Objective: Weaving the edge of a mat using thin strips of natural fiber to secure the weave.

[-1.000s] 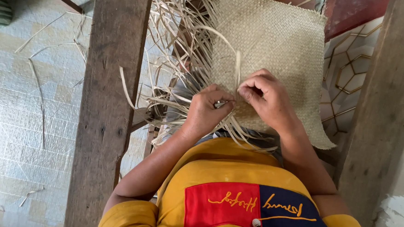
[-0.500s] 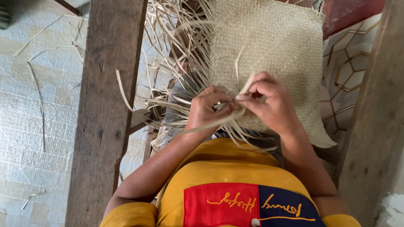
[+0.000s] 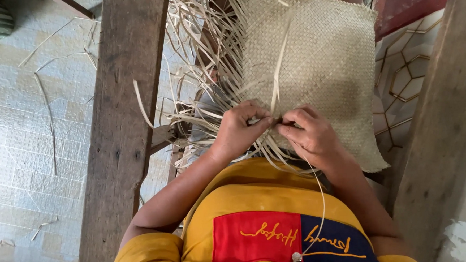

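A pale woven straw mat [image 3: 325, 62] lies across my lap, with loose strips [image 3: 199, 95] fanning out from its left and near edges. My left hand [image 3: 238, 133] and my right hand [image 3: 314, 137] meet at the mat's near edge. Their fingertips touch and pinch thin straw strips between them. One long strip [image 3: 280, 64] runs from my fingers up over the woven surface. Another thin strip [image 3: 321, 195] trails down across my yellow shirt.
A thick wooden beam [image 3: 124, 136] crosses the view at the left, and another beam [image 3: 445, 125] stands at the right. Stray straw pieces [image 3: 45, 103] lie on the tiled floor at the left. A patterned floor [image 3: 400, 79] shows beside the mat at the right.
My hands have drawn closer together at the mat's edge. A strip that stood short by my right hand now lies long across the woven surface.
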